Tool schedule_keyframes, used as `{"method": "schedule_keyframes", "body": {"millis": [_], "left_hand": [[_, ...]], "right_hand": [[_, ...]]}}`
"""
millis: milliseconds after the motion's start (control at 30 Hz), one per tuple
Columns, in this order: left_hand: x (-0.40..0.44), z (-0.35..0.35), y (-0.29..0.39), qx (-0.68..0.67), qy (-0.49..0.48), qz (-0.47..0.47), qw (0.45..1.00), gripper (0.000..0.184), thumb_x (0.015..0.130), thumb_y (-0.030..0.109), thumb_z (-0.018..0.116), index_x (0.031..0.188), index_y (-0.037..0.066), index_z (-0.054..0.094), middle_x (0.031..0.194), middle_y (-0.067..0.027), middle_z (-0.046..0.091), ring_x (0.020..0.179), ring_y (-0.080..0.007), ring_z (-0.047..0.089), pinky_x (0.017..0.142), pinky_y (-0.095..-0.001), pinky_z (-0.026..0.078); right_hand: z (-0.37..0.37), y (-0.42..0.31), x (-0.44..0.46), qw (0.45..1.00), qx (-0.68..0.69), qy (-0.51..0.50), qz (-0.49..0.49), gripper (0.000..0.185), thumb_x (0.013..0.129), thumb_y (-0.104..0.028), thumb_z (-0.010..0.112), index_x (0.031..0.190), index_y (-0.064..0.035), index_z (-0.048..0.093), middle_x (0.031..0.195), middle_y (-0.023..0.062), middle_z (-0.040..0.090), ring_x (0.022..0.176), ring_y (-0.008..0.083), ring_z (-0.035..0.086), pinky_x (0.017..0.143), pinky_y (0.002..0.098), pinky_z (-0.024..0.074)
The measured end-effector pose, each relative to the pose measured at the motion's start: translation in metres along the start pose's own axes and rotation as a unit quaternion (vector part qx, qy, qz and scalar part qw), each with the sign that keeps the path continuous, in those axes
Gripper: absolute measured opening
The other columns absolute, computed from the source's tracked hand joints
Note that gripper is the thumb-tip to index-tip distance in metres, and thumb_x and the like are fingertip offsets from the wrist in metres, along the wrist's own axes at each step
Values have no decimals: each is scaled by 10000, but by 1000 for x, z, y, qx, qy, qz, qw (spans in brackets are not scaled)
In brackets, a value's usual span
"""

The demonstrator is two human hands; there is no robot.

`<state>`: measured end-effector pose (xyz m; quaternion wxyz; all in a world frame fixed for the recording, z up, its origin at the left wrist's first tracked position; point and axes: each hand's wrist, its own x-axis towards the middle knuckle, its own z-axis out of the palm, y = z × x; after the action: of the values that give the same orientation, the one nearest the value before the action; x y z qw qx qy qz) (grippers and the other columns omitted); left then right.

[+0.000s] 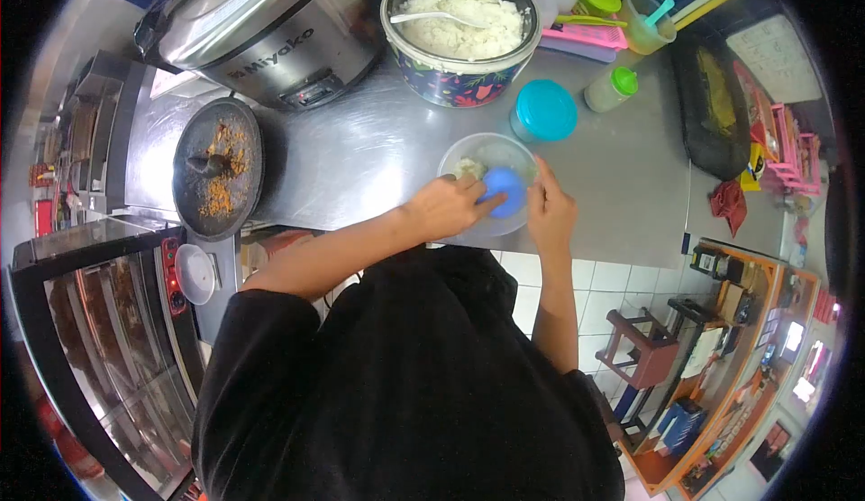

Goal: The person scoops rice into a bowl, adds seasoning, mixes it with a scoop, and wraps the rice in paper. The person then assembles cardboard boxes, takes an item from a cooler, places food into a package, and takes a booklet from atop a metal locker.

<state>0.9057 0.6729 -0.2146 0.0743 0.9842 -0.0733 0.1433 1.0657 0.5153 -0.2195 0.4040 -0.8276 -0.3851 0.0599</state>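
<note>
On the steel counter's front edge sits a translucent plastic bowl [458,151] with a little white rice [468,168] inside. My left hand [446,205] reaches in from the left, its fingers closed on a small round blue cup [505,191]. The cup is over the bowl and looks slightly blurred; what it contains, if anything, I cannot make out. At the right side my right hand [551,204] grips the bowl's rim between thumb and fingers. Just behind the bowl stands a turquoise-lidded tub [545,111].
A flowered rice container [464,82] full of rice, with a white spoon, stands at the back beside a large Miyako cooker [297,50]. A stone mortar [192,202] with orange-brown paste lies left. Right are a green-capped bottle [611,89] and a dark pan [696,132].
</note>
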Motion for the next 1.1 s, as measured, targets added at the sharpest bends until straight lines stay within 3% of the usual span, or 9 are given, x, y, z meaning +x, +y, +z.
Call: {"method": "schedule_keyframes", "body": {"millis": [133,267,333,433,733,967,1033,1067,1100], "left_hand": [[3,-33,-24,38,-29,67,997,492,857,176,585,1347,138,603,900,-51,593,803,-187,613,579,-305,541],[9,-30,-28,165,-88,-89,978,524,848,151,600,1361,46,573,826,-58,628,753,-193,654,543,-308,542],[2,-25,-23,117,-227,-204,945,495,871,122,586,1347,-13,560,802,-117,695,713,-258,719,554,-365,575],[-3,-27,-19,25,-305,-208,929,420,909,105,555,1299,-49,573,775,-196,715,697,-345,738,583,-431,595],[0,21,-1,-283,-230,-351,863,288,991,208,495,991,-28,661,835,-262,688,815,-472,683,755,-517,559],[-14,7,-24,-348,-201,-302,864,301,1008,240,482,1002,14,682,872,-257,689,890,-461,662,815,-522,525],[-12,-18,-33,-445,-242,-361,783,303,1007,266,500,1071,29,678,867,-233,703,838,-435,681,784,-518,533],[-12,-24,-33,-442,-245,-358,785,303,1007,266,500,1071,29,678,867,-233,703,838,-435,681,784,-518,533],[-12,-29,-33,-321,-236,-334,854,303,1004,266,508,1102,32,672,851,-225,707,810,-413,695,764,-505,546]], "right_hand": [[-3,-7,-2,1000,-9,-21,10,447,881,-86,613,1313,-190,660,795,129,708,624,261,678,605,379,522],[7,-17,1,996,-72,-7,-55,445,868,-92,610,1300,-185,664,724,110,676,565,265,637,551,391,486],[13,-23,3,996,-57,28,-65,445,866,-95,608,1299,-184,663,703,106,664,549,266,625,536,392,476],[21,-37,-2,994,-75,47,-67,446,865,-95,606,1299,-183,664,701,105,666,541,264,624,527,387,476],[23,-26,2,998,-29,33,-41,427,877,-96,588,1291,-159,672,700,110,673,580,276,651,575,398,503],[8,-22,15,998,-24,-52,-20,398,881,-120,593,1257,-205,693,728,119,680,601,315,649,582,425,499],[5,-27,21,997,-32,-74,-20,389,885,-134,593,1251,-216,695,722,120,677,602,321,648,582,432,500],[3,-31,22,995,-51,-81,-42,382,888,-149,593,1249,-223,695,706,126,670,605,325,649,586,440,502],[2,-34,25,992,-69,-86,-63,376,891,-164,592,1246,-231,695,690,132,662,608,328,650,591,448,504]]}}
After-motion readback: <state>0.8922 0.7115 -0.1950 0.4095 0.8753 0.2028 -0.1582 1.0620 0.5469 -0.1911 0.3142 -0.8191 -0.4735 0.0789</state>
